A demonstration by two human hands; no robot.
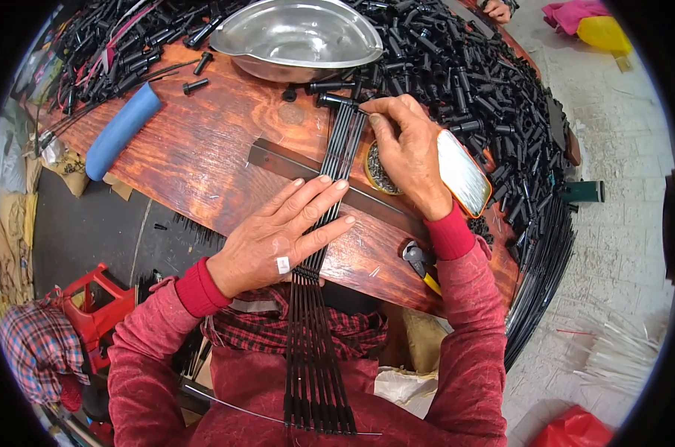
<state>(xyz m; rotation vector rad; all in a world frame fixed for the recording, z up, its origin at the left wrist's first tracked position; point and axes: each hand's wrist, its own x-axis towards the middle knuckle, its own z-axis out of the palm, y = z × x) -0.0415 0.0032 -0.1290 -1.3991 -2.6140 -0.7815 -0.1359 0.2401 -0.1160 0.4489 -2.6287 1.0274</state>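
Observation:
A row of thin black rods (305, 320) runs from my lap up across the wooden table, side by side. My left hand (278, 235) lies over the row with its fingers stretched out flat, pressing on the rods. At the rods' far end is a short black tube-shaped piece (336, 100). My right hand (408, 149) is closed there, thumb and forefinger pinched at the tip of the rightmost rod; what sits between them is too small to make out. Beside that hand a round tin (382, 170) of small metal bits is partly covered.
A dark metal bar (278, 158) crosses the table (188, 164) under the rods. Heaps of black tube pieces (456, 74) surround a steel bowl (300, 37). Pliers (419, 257), a rectangular mirror-like plate (462, 171) and a blue curved piece (121, 130) lie around. Another person's hand (496, 10) shows far right.

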